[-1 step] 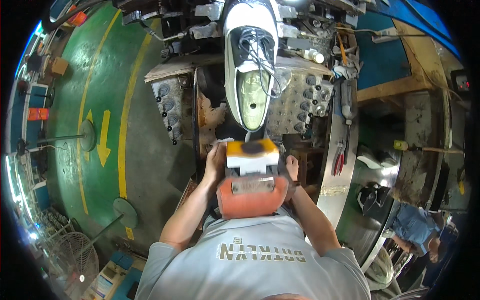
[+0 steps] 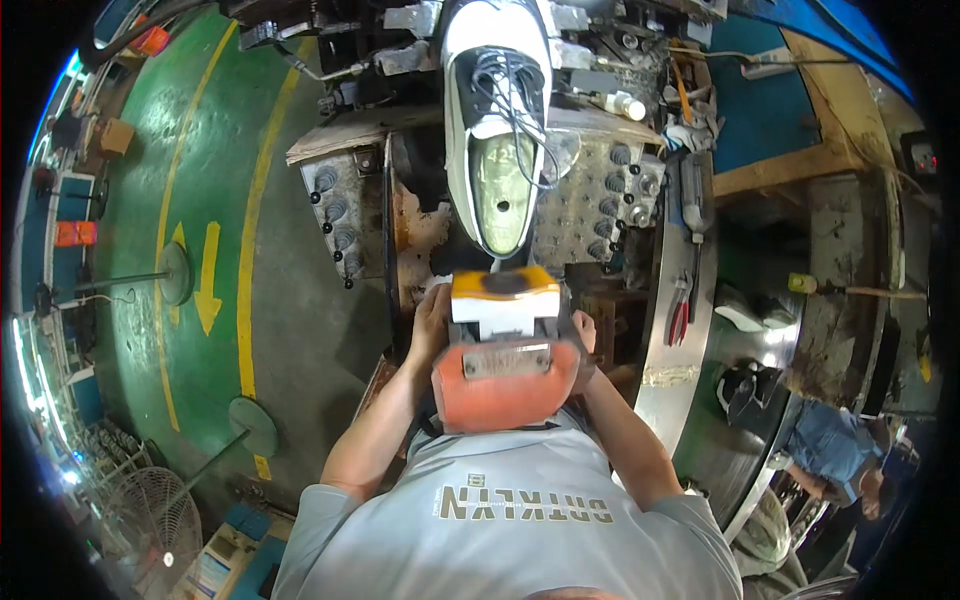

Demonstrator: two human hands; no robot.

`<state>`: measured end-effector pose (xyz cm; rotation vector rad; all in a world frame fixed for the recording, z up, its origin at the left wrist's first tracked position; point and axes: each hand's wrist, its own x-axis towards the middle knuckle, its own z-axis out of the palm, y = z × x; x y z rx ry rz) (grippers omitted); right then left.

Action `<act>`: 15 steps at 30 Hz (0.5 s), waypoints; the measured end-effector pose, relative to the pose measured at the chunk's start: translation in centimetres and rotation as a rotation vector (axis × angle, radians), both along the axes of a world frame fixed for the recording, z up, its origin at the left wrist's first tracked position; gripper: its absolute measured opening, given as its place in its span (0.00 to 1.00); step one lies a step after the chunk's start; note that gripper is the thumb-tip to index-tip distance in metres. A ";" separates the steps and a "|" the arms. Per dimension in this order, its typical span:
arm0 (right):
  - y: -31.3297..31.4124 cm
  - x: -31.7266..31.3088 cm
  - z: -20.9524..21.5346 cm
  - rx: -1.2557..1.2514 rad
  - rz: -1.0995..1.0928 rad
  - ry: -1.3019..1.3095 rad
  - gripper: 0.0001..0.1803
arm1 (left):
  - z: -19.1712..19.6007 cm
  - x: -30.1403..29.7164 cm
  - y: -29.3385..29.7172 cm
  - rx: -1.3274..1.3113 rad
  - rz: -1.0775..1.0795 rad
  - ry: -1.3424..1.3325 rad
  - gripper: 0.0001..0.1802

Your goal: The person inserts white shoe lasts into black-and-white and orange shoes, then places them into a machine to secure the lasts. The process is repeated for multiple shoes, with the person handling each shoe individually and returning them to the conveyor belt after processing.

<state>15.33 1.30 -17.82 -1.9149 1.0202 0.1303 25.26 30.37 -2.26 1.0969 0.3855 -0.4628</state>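
A white and black lace-up shoe (image 2: 458, 150) sits in the machine straight ahead, heel end toward me, with a pale green insole (image 2: 497, 185) and loose dark laces. Between my forearms is an orange-red block (image 2: 505, 395) with a metal plate and a yellow-and-white top, hiding much of both hands. My left hand (image 2: 430, 322) is by its left side, fingers curled; a pale scrap shows at the fingertips. On the other side my right hand (image 2: 585, 335) is closed, with its thumb side up. Whatever either hand grips is hidden behind the block.
Knobbed control panels (image 2: 340, 215) flank the shoe. Red-handled pliers (image 2: 680, 318) lie on a metal ledge at right, near more shoes (image 2: 745, 392). A person in blue (image 2: 832, 445) is at far right. A fan (image 2: 150, 520) and round-based stands (image 2: 250, 425) are at left.
The view has shifted very slightly, and the orange-red block appears a little higher in it. My hands stay in nearly the same place.
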 end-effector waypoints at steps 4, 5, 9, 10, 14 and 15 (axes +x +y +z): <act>1.4 -5.1 -2.8 0.587 -0.286 -0.298 0.16 | -2.2 -1.7 0.5 -0.046 -0.262 -0.291 0.15; 2.5 -4.4 1.2 0.412 -0.158 -0.244 0.15 | -2.8 -2.2 0.7 -0.042 -0.304 -0.322 0.15; 3.4 -5.5 3.3 0.168 -0.003 -0.040 0.16 | -4.7 -4.1 1.3 0.033 -0.297 -0.191 0.16; 3.6 -5.9 3.2 0.184 -0.021 -0.026 0.17 | -5.3 -4.5 1.6 0.064 -0.275 -0.151 0.16; 4.9 -6.8 3.1 0.153 0.149 0.078 0.19 | -7.1 -5.7 3.6 0.193 -0.239 -0.042 0.16; 5.0 -7.0 3.1 0.178 0.232 0.098 0.19 | -7.4 -6.1 4.0 0.221 -0.243 -0.021 0.16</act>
